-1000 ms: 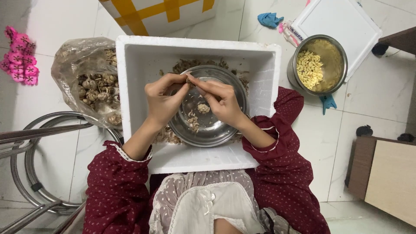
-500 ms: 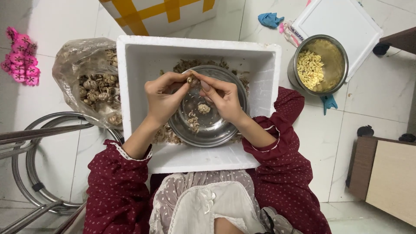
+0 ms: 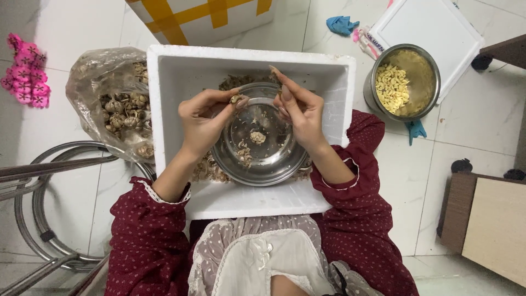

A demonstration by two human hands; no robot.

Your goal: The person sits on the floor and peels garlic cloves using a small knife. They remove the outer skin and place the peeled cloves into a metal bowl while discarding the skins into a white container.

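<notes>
Sitting across the person's lap, a white foam box (image 3: 175, 71) took up the middle of the view, its floor scattered with brown shell scraps around a steel bowl (image 3: 262, 143) that held a few peeled bits. On the tiled floor just beside the box lay a clear plastic bag of unshelled nuts (image 3: 112, 101), and on the other side stood a steel pot of pale kernels (image 3: 404, 81) on a white foam lid (image 3: 433, 24). Above the bowl the left hand (image 3: 201, 123) had its fingers pinched shut on a small nut (image 3: 236, 99), while the right hand (image 3: 298, 109) held its fingers loosely curled with the tips raised; whether they gripped a shell fragment could not be told. The likeliest slip, judging from this pose, was the nut popping from the pinch and dropping among the scraps rather than into the bowl, since the hands worked near the bowl's rim. A tilt of the lap could also slide the bowl.
</notes>
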